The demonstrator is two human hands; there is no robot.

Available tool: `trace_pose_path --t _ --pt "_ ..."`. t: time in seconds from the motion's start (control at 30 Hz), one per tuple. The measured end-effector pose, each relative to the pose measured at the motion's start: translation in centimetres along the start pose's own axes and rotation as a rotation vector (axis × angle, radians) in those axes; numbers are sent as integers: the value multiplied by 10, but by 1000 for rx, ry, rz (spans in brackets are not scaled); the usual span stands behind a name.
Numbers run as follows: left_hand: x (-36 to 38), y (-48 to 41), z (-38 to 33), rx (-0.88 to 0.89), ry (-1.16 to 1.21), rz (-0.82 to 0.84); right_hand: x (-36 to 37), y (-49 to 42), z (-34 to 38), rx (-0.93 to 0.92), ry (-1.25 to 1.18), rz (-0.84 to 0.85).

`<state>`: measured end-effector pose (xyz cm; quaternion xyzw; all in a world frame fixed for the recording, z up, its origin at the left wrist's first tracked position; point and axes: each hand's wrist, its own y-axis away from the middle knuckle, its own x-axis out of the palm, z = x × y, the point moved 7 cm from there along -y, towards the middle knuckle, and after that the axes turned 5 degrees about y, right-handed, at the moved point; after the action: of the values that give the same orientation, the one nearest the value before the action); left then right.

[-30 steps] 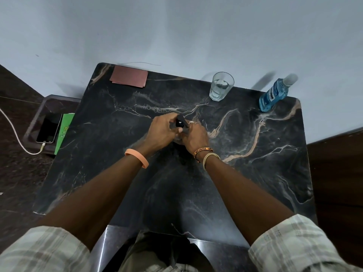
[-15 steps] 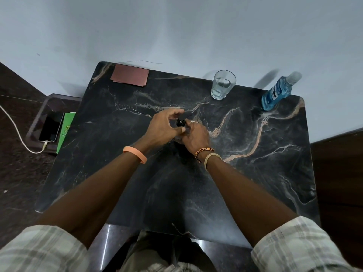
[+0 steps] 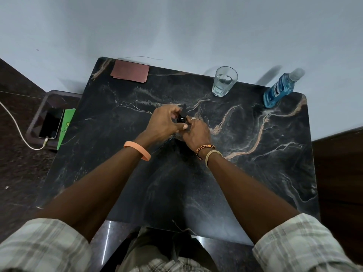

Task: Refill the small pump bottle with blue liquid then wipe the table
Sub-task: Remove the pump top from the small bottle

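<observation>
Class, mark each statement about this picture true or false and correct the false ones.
The left hand and the right hand both grip the small pump bottle. True.
The blue liquid bottle is held in a hand. False: it stands at the far right corner of the table.
The glass stands between the folded cloth and the blue liquid bottle. True.
The folded cloth lies under the hands. False: it lies at the far left corner.

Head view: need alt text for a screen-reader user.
Both hands meet mid-table on a small pump bottle: the left hand pinches its black top, the right hand grips it lower down. On the far edge of the black marble table: a reddish cloth, a glass of water, a blue mouthwash bottle.
</observation>
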<state>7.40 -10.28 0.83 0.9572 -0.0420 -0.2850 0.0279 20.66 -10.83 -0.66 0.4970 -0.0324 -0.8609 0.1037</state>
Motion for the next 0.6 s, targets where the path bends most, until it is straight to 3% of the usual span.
trace_pose_path --t 0.6 --pt "1 -1 -4 18 81 82 5 0 -5 49 -37 -17"
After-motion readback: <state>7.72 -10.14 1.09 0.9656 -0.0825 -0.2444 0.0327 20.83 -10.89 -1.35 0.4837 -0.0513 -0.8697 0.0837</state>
